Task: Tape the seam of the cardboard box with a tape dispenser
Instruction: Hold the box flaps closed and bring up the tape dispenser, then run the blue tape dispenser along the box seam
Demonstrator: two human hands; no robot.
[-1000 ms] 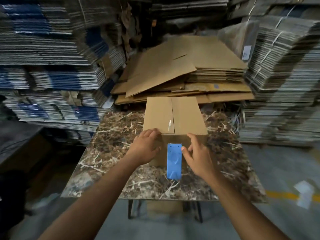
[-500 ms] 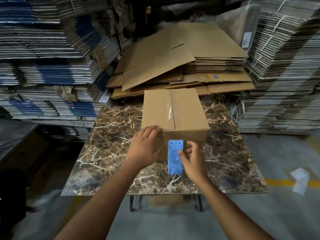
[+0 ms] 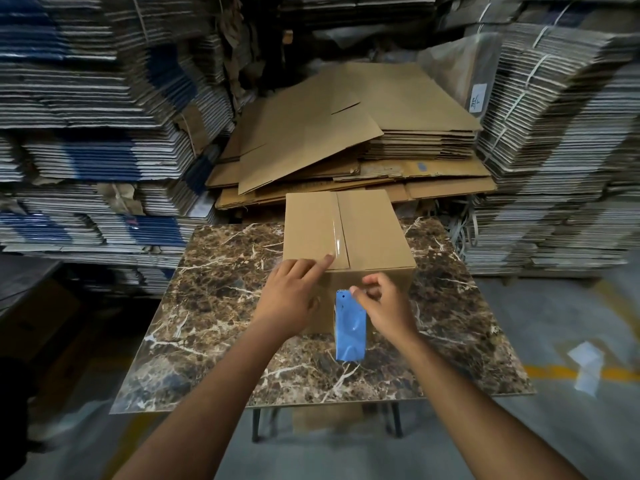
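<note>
**Tape run brought to the near edge of the box seam**

The cardboard box [image 3: 346, 230] stood closed on the far half of the marble-patterned table [image 3: 214, 306], its two top flaps meeting at a centre seam [image 3: 341, 226]. A strip of clear tape [image 3: 336, 237] lay glossy along that seam and reached the near top edge. The board was plain brown corrugate, unprinted and undented. I judged the box light and stiff but easy to slide on the polished top, so it wanted steadying from above at the near edge rather than a grip on its sides.

My left hand [image 3: 289, 301] lay on that near edge, fingers extended and holding nothing, the forefinger pressing beside the tape. My right hand [image 3: 382, 306] was curled, its fingertips [image 3: 356, 292] pinched at the top of the blue tape dispenser [image 3: 349, 327], which hung against the box's front face; its toothed end pointed up. Whether the tape was yet cut, I could not tell.

Behind the table lay flattened cartons [image 3: 329, 140], with bundled stacks of board [image 3: 554, 150] on both sides.
</note>
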